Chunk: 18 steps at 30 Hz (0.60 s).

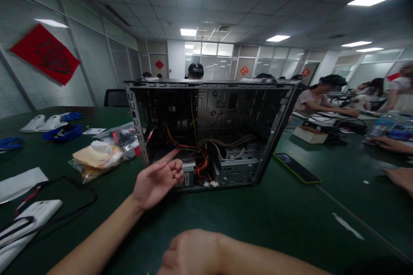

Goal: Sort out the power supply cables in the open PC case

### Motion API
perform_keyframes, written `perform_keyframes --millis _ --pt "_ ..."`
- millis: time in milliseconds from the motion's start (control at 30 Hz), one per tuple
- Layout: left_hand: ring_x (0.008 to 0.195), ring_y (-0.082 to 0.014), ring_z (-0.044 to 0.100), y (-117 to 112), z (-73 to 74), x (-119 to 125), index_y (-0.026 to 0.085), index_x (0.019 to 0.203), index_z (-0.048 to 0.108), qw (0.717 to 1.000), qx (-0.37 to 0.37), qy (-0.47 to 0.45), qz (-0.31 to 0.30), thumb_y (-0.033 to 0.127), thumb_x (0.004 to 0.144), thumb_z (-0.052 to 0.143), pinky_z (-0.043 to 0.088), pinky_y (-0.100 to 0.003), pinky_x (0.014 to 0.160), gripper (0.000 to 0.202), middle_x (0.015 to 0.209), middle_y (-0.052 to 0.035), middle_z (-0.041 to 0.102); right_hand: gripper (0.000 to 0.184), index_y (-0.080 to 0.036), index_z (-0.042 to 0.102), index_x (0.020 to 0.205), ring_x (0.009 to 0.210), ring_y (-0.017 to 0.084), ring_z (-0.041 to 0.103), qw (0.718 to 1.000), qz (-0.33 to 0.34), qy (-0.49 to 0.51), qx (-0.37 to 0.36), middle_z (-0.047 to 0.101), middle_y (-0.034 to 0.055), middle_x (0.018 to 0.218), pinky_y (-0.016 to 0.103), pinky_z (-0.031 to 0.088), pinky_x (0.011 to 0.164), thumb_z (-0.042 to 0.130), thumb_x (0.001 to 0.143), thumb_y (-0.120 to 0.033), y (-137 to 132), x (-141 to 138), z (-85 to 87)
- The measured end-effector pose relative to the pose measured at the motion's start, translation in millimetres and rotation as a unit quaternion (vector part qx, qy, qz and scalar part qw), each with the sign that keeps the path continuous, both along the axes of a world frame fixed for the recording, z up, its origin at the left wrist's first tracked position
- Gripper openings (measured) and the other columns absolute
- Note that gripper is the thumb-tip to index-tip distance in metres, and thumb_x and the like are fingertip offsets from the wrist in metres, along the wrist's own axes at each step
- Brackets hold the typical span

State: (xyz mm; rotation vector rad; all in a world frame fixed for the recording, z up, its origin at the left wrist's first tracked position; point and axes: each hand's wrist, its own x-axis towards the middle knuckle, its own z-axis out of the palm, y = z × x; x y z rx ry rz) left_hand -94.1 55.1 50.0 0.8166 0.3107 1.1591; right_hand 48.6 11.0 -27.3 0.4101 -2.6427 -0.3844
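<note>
An open computer case [238,111] lies on the green table with its interior facing me. Inside are bundled cables [202,159], a grey metal drive bay [237,172] and a power supply [188,176]. In front of the case's lower left part is my left hand [158,182], palm up. Its index finger points toward the cables while the other fingers curl loosely around nothing; whether the fingertip touches a cable I cannot tell. My right hand [190,251] is closed at the bottom edge, nearer to me than the case. Its fingers are turned away, which hides anything in them.
Plastic bags of parts [100,152] lie left of the case, and a white power strip [32,227] with black cords is nearer. Blue gloves [63,132] are farther back. On the right are a phone [297,167], a small box [309,134] and another person's hands [392,144].
</note>
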Motion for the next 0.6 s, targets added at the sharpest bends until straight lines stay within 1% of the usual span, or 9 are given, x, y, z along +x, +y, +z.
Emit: perform_keyframes --millis 67,167,233,267,300,400,433,500,600 --pt "0.077 -0.0179 0.055 1.6 0.3 -4.3 0.015 0.122 0.062 1.0 0.013 0.003 -0.007 0.027 0.08 0.061 0.047 -0.032 0.076 0.044 0.088 -0.006 0.058 0.045 -0.022 0.049 0.054 0.036 0.011 0.046 0.994 -0.045 0.085 -0.042 0.049 -0.0069 0.042 0.025 0.022 0.034 0.066 0.085 -0.052 15.5 20.9 -17.9" --pt "0.08 -0.0189 0.057 2.0 -6.6 -5.0 0.015 0.114 0.064 0.99 0.103 0.091 -0.011 0.035 0.083 0.061 0.048 -0.032 0.077 0.037 0.085 -0.0056 0.058 0.053 -0.021 0.046 0.051 0.036 0.011 0.046 0.975 -0.108 0.161 -0.112 0.05 -0.0051 0.042 0.026 0.019 0.037 0.046 0.097 -0.048 30.7 36.4 -20.8" --pt "0.08 -0.0191 0.058 1.1 -14.6 -0.9 0.016 0.108 0.064 0.946 0.23 0.228 0.019 0.037 0.088 0.058 0.048 -0.032 0.074 0.029 0.087 -0.0064 0.059 0.053 -0.02 0.048 0.052 0.037 0.01 0.045 0.97 -0.124 0.156 -0.138 0.051 -0.0047 0.044 0.026 0.02 0.039 0.043 0.099 -0.043 32.9 36.9 -16.8" --pt "0.08 -0.0193 0.059 0.6 -19.2 1.9 0.016 0.105 0.064 0.895 0.314 0.312 0.048 0.036 0.091 0.055 0.048 -0.031 0.073 0.026 0.089 -0.0072 0.06 0.053 -0.02 0.048 0.052 0.037 0.01 0.044 0.97 -0.127 0.149 -0.143 0.051 -0.0046 0.044 0.026 0.02 0.039 0.043 0.099 -0.043 32.5 35.6 -15.5" --pt "0.081 -0.0198 0.059 0.3 -24.0 4.7 0.016 0.103 0.064 0.82 0.407 0.394 0.086 0.034 0.093 0.054 0.048 -0.032 0.074 0.023 0.091 -0.0083 0.061 0.053 -0.02 0.049 0.051 0.037 0.01 0.043 0.971 -0.126 0.143 -0.143 0.051 -0.0046 0.043 0.026 0.021 0.04 0.044 0.098 -0.045 31.6 33.8 -15.1" --pt "0.092 -0.0226 0.06 1.2 -38.1 9.4 0.016 0.101 0.064 0.522 0.639 0.53 0.197 0.024 0.097 0.048 0.048 -0.035 0.079 0.019 0.099 -0.0116 0.065 0.059 -0.021 0.048 0.047 0.037 0.01 0.042 0.976 -0.098 0.141 -0.134 0.047 -0.0045 0.039 0.027 0.024 0.041 0.047 0.096 -0.054 30.4 29.0 -18.3" --pt "0.097 -0.0238 0.059 2.0 -41.9 9.5 0.016 0.104 0.064 0.447 0.679 0.535 0.229 0.022 0.098 0.045 0.048 -0.036 0.081 0.021 0.103 -0.013 0.066 0.061 -0.021 0.047 0.046 0.037 0.01 0.042 0.977 -0.088 0.141 -0.137 0.046 -0.0043 0.038 0.027 0.024 0.042 0.048 0.094 -0.059 31.2 28.2 -20.0" --pt "0.109 -0.0255 0.057 3.1 -46.8 8.7 0.016 0.112 0.063 0.363 0.717 0.525 0.28 0.017 0.1 0.039 0.048 -0.038 0.087 0.027 0.113 -0.0149 0.066 0.065 -0.021 0.049 0.046 0.038 0.01 0.042 0.976 -0.074 0.13 -0.156 0.045 -0.0042 0.037 0.026 0.023 0.041 0.048 0.089 -0.069 34.2 27.9 -22.8" --pt "0.117 -0.026 0.054 2.2 -46.0 8.7 0.017 0.117 0.063 0.319 0.746 0.492 0.316 0.015 0.099 0.037 0.043 -0.042 0.095 0.032 0.115 -0.0128 0.067 0.068 -0.021 0.055 0.047 0.04 0.011 0.041 0.97 -0.077 0.099 -0.206 0.045 -0.0036 0.038 0.027 0.025 0.043 0.046 0.083 -0.078 39.4 29.8 -24.3"
